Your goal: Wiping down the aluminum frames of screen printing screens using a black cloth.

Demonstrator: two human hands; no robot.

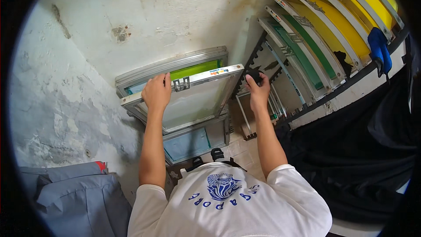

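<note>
Nearest, the person's white shirt (228,202) fills the lower middle, with grey cloth (74,197) low on the left and black fabric (364,149) on the right. Both forearms reach away toward the wall.

The left hand (156,91) is closed over the far rail of a metal screen frame (193,98), fingers curled over its edge just left of a small bracket (181,83). The frame tilts against a stack of similar frames (175,68) leaning on the stained wall (131,13), one showing green mesh. The right hand (257,88) is wrapped round a dark object (253,75) at the frame's right corner.

To handle the frame well, it seems wise to keep both hands on metal rails, away from the mesh, and to keep the frame level so no corner scrapes the frames behind.

What the dark object is cannot be told; the fingers cover it. The stack's lower edges hide behind the front frame. Far right, a slotted rack (258,57) holds yellow and green screens (333,22), cut off at the picture's rim, beside a blue cloth (379,50).
</note>
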